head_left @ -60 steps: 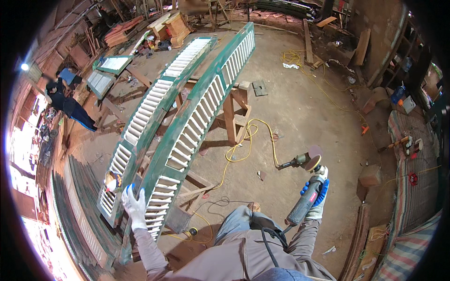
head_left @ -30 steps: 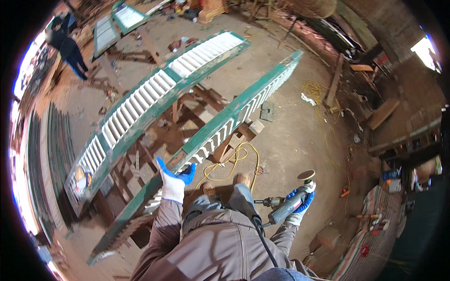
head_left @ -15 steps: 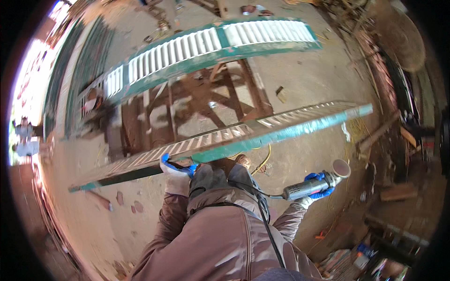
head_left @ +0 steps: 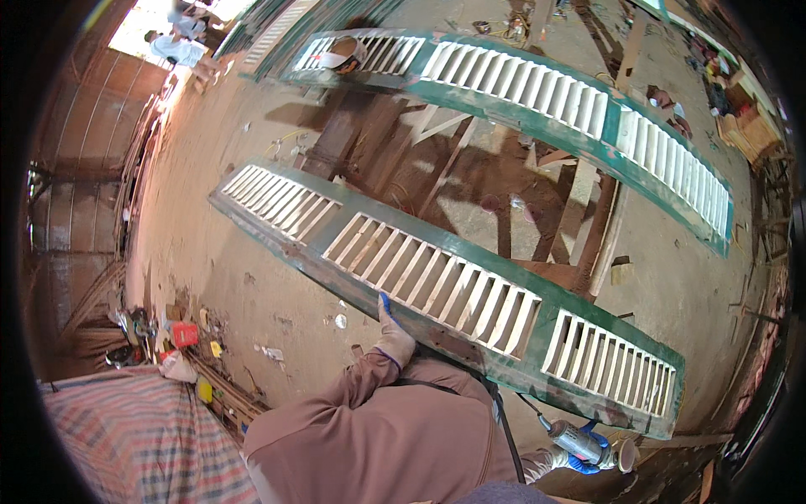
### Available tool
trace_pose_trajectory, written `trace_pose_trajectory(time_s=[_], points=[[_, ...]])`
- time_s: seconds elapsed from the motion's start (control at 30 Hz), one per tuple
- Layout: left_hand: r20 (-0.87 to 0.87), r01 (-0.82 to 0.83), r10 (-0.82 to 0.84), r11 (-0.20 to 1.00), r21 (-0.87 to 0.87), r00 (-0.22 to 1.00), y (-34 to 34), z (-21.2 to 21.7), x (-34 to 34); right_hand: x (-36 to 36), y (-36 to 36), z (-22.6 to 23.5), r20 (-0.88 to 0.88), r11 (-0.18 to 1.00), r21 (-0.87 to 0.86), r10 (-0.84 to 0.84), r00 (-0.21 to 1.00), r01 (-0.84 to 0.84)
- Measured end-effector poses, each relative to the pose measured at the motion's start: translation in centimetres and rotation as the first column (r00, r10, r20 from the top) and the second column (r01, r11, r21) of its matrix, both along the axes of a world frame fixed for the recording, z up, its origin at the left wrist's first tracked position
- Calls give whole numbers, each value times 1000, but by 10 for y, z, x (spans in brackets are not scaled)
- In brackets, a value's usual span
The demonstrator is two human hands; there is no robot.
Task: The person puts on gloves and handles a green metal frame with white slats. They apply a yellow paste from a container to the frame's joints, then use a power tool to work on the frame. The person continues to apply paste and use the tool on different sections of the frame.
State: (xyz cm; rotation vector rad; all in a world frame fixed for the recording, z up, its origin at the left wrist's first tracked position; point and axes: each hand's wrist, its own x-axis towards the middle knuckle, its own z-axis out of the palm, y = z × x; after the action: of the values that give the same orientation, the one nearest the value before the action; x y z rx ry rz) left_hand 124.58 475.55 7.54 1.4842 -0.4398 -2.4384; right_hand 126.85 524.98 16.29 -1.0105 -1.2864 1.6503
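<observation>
A long green louvred shutter [head_left: 437,290] with pale sanded slats lies across wooden trestles in front of me. My gloved left hand [head_left: 392,334] grips its near green edge about midway along. Low at the right, my gloved right hand [head_left: 581,451] holds a grey angle grinder [head_left: 588,443] with a round disc at its end, just below the shutter's right end. A black cable runs from the grinder up across my brown sleeve. A second green shutter [head_left: 537,92] lies farther away, parallel to the first.
Wooden trestles [head_left: 470,181] stand between the two shutters on a dusty concrete floor. Small items and a red box [head_left: 185,334] lie along the left wall beside a striped cloth [head_left: 134,437]. People stand in the bright doorway [head_left: 180,34] at top left. Timber scraps sit at the right.
The view has swung round, so the near shutter now runs from upper left to lower right. My left hand stays on its edge; my right hand with the grinder has dropped lower right.
</observation>
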Motion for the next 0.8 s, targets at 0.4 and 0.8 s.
trace_pose_trajectory(time_s=[0.4, 0.8], points=[[129, -70, 63, 996, 55, 990, -16, -5, -11, -23, -47, 1, 68, 1000, 14, 27, 997, -28], [-23, -27, 27, 1000, 2, 999, -9, -43, 18, -17, 35, -63, -387, 884, -396, 82, 918, -246]])
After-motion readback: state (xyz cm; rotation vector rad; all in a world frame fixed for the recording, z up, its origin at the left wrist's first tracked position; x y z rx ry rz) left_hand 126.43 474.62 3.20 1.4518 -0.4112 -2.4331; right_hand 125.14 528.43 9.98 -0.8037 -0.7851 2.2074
